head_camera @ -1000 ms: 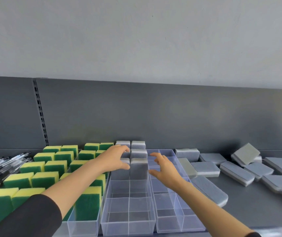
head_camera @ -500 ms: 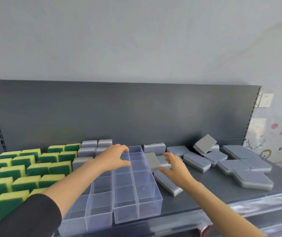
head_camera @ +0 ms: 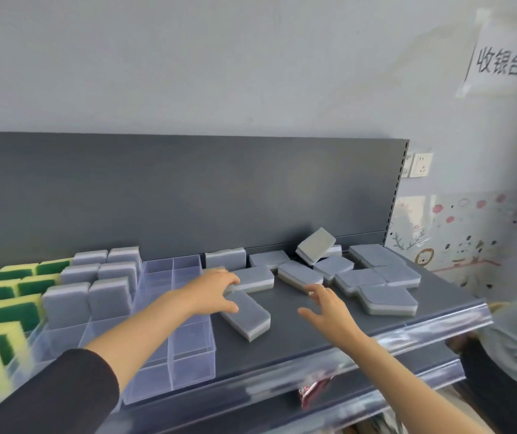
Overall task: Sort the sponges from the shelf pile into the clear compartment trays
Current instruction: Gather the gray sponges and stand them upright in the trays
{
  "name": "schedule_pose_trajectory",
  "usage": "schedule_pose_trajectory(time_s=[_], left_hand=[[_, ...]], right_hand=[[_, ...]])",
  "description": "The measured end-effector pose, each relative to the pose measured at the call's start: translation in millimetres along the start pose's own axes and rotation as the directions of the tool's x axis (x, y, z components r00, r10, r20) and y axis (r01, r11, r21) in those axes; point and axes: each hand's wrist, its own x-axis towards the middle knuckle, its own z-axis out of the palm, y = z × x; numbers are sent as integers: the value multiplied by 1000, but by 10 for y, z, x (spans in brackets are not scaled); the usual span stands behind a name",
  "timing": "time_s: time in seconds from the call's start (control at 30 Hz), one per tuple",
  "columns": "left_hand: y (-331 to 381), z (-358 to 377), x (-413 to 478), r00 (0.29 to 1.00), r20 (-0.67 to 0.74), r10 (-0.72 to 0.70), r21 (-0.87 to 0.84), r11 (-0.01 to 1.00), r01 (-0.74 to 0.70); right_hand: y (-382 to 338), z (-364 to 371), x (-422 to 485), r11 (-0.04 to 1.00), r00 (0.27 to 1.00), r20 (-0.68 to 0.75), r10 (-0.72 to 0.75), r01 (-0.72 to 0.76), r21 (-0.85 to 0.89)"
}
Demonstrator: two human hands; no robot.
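Grips spread and empty, a person's left hand [head_camera: 216,291] touches the nearest grey sponge [head_camera: 249,319] lying on the shelf [head_camera: 285,336] beside the clear compartment tray [head_camera: 192,369] and the right hand [head_camera: 326,308] hovers by another sponge [head_camera: 299,275], seemingly placed to lift one apiece for the tray.

**Open lane at mid-shelf, clutter on both sides**

The shelf [head_camera: 291,343] has one bare stretch, running from its front edge back between the nearest flat sponge [head_camera: 246,314] and the loose grey sponges [head_camera: 376,277] packed on the right. The right hand [head_camera: 326,305] hovers spread over it. Further back, flat sponges and one tilted sponge [head_camera: 315,245] cover the shelf up to the back panel [head_camera: 188,189], which bars the rear. On the left, the clear tray [head_camera: 188,349] is open from above, but the left hand [head_camera: 216,291] and its forearm reach across it. Upright grey sponges [head_camera: 107,296] wall its left side.
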Motion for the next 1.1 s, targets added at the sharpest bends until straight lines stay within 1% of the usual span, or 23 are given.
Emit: schedule_pose_trajectory(time_s=[0.1,0.2,0.37,0.5,0.6,0.77,0.83,0.93,1.1], left_hand=[[53,63,98,991,132,29,54,998,-37],[92,112,194,966,257,40,122,990,-74],[159,181,378,919,388,63,228,960,-162],[178,251,572,884,458,89,264,936,-231],[203,290,745,884,457,100,211,953,-217],[264,327,1037,938,322,127,-12,991,-130],[293,347,1094,943,309,122,-60,992,-108],[286,384,1220,941,315,123,-65,992,-108],[258,442,1290,943,321,91,12,995,-100]], right_hand=[[116,-32,-13,1000,1000,-2,20,-20,8],[200,-55,8,999,999,0,36,-36,9],[332,-68,121,998,998,1,65,-65,-1],[418,-75,291,996,996,-7,89,-89,-17],[492,-78,466,994,995,-30,95,-97,-55],[532,-17,788,986,994,-54,100,-106,-130],[529,17,874,980,995,-46,93,-99,-173],[551,80,1037,966,996,-40,83,-91,-242],[594,175,1132,931,995,-16,98,-97,-352]])
